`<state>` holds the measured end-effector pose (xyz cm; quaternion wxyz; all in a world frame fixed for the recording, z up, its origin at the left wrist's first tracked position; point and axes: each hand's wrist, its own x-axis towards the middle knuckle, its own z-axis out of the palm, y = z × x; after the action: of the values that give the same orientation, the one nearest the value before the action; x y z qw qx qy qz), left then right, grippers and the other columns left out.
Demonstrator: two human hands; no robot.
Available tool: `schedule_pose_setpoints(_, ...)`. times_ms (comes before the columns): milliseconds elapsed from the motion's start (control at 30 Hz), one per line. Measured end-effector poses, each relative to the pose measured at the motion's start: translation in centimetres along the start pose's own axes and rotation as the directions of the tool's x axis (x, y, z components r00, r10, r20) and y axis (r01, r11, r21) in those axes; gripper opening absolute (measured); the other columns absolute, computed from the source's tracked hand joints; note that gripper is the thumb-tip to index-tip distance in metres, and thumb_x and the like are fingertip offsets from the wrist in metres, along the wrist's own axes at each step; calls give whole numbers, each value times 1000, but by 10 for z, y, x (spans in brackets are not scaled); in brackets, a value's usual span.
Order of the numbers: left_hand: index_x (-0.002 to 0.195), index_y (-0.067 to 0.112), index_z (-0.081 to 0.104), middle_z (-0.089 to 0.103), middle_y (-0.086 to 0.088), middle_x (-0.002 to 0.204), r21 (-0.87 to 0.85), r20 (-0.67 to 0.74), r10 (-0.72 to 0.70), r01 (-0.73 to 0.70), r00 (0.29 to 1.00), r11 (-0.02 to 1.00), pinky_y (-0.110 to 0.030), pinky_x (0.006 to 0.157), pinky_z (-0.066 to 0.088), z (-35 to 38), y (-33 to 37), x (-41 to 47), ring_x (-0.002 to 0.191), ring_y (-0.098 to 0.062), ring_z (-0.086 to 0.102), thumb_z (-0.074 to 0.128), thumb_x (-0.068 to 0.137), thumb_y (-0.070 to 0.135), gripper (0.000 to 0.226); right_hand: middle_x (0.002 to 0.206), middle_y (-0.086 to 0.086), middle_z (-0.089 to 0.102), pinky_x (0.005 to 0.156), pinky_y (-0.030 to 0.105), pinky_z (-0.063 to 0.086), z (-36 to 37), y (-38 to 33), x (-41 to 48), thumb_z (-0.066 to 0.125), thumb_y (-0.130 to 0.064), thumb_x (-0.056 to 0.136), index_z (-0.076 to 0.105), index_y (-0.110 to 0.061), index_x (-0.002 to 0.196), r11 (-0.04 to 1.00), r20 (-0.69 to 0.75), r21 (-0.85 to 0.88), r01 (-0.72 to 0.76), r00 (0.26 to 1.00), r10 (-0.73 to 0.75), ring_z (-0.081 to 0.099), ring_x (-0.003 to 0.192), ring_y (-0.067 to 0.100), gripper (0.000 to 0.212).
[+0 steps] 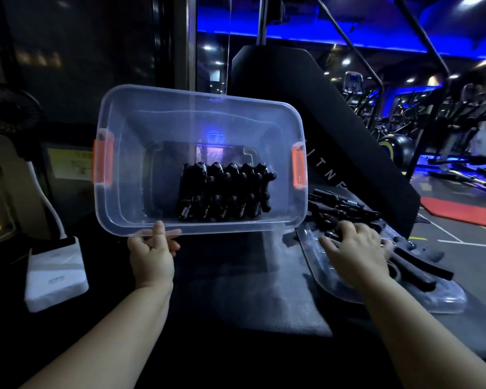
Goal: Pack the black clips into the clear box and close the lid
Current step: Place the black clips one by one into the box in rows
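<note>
A clear box (124,209) with orange latches is tipped up toward me, its opening facing the camera. Several black clips (222,192) with springs lie packed in rows against its lower wall. My left hand (152,248) grips the box's near rim, the thumb over the edge. To the right, the clear lid (432,296) lies flat on the dark surface with more loose black clips (348,206) on and behind it. My right hand (354,248) rests on this pile, fingers curled over some clips.
A white power adapter (56,273) with a white cable lies at the left, below a small black fan (11,108). A black padded gym machine (306,108) rises behind the box. Gym equipment and a red mat (460,209) fill the right background.
</note>
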<state>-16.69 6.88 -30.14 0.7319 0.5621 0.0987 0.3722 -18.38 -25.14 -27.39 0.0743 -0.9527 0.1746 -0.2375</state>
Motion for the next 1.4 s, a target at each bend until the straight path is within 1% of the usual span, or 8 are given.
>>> schedule_pose_setpoints(67,98,9,41,70,-2,78,-4,-2,3,-3,1000,1000,-21,49,41,0,0,0,42,-2,49,45,100,29,21,138,8,44,111,60,9,6,12,-4,34,-75,82,41,-28,134,992,89,-89,-92,991,100,33,133,28,70)
schedule_pose_setpoints(200,90,17,41,69,-1,76,2,-11,-2,2,1000,1000,-19,48,41,0,-1,1,41,-2,49,46,100,29,16,143,8,41,111,63,2,12,18,-11,25,-82,79,33,-29,141,984,78,-121,-133,987,143,28,137,27,82)
schedule_pose_setpoints(433,84,23,36,69,0,75,-6,-21,12,-12,1000,1000,-15,45,41,1,-2,1,42,-3,49,46,99,28,19,131,7,52,105,49,18,10,15,-10,44,-63,84,40,-29,136,991,45,-82,-109,993,113,44,124,28,62)
schedule_pose_setpoints(533,83,23,37,69,1,74,-5,-19,23,-23,1000,1000,-14,44,41,1,-2,2,42,-3,50,46,99,28,19,133,6,52,102,43,20,8,14,-9,48,-50,87,40,-27,138,997,32,-39,-66,997,67,45,124,26,56)
schedule_pose_setpoints(700,83,21,38,69,0,74,-12,-13,18,-18,1000,1000,-15,44,41,1,-1,2,41,-3,49,46,99,27,19,140,-3,49,105,41,20,9,10,-5,58,-50,86,39,-27,141,997,3,54,60,998,-60,43,129,19,63)
schedule_pose_setpoints(900,84,22,37,69,0,75,-11,-10,8,-8,1000,1000,-18,48,41,1,-1,2,43,-3,49,46,99,28,18,145,-7,45,107,39,20,9,14,2,61,-51,85,36,-31,144,985,120,109,136,982,-149,36,136,14,67)
schedule_pose_setpoints(1167,84,23,37,70,6,64,-23,-1,22,-22,1000,1000,-13,44,42,1,-2,3,42,-3,51,46,99,28,19,149,-18,36,110,36,20,-6,12,10,67,-48,81,34,-43,143,916,312,133,378,861,-401,28,139,7,71)
schedule_pose_setpoints(1400,86,21,37,70,5,68,-23,5,20,-20,1000,1000,-13,45,42,-1,-3,3,43,-3,51,45,99,28,17,141,-27,38,117,43,4,-12,-2,-2,35,-100,38,38,-54,135,853,406,298,428,752,-519,22,136,-2,108)
